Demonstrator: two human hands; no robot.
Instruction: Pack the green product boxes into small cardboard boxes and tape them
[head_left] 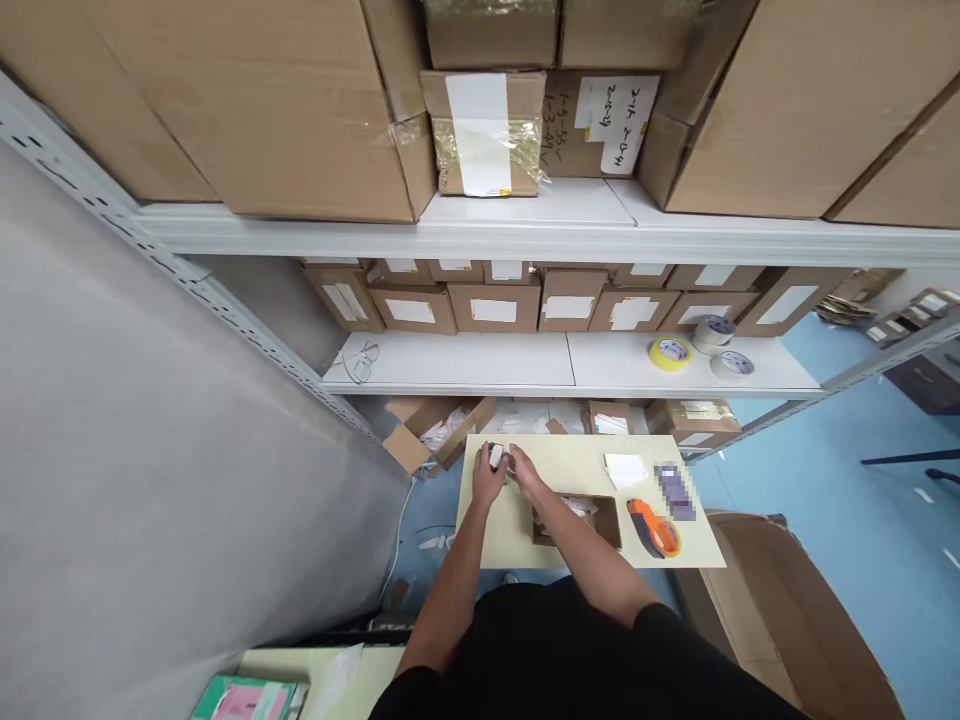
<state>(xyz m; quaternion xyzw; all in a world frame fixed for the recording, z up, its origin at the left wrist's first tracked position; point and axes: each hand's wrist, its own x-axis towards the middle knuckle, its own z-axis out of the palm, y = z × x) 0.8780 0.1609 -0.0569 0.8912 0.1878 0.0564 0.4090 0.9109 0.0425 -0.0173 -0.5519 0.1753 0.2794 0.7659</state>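
My left hand is closed around a small white block with a dark edge, over the left end of the pale yellow table. Close by its right side is my right hand, fingers curled in towards the block; what lies in them is too small to make out. Under my right forearm, an open cardboard box holds whitish packets, partly hidden by the arm. An orange tape dispenser lies to the right of that box, and white paper lies behind it.
A shelf beyond the table carries glasses, a yellow tape roll and labelled cartons. An open carton stands behind the table's left end. A large open carton stands at right; a grey wall is at left.
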